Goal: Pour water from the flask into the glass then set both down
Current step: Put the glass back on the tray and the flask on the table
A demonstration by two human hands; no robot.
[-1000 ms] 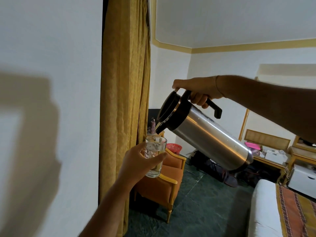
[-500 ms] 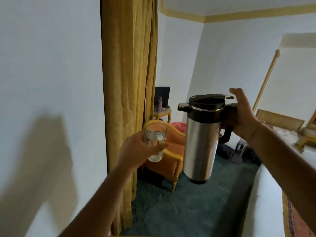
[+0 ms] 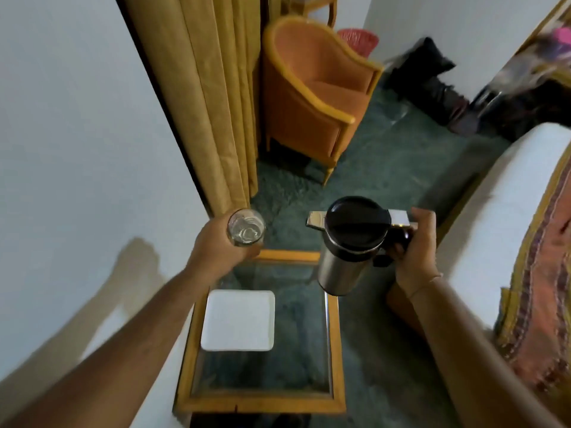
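My left hand (image 3: 221, 245) grips a clear glass (image 3: 246, 227) with water in it, held upright above the far left corner of a small glass-topped table (image 3: 335, 350). My right hand (image 3: 415, 251) holds a steel flask (image 3: 349, 245) by its black handle. The flask is upright, its black lid closed, and it hangs above the table's far right corner. Neither the glass nor the flask touches the table.
A white square tray (image 3: 238, 319) lies on the table's left half. A yellow curtain (image 3: 204, 97) hangs by the white wall on the left. An orange armchair (image 3: 318, 94) stands beyond the table. A bed (image 3: 509, 227) runs along the right, with dark bags (image 3: 432, 78) behind.
The flask went from tilted over the glass to upright. Both hands have come down, and the view has dropped from the room to the table below.
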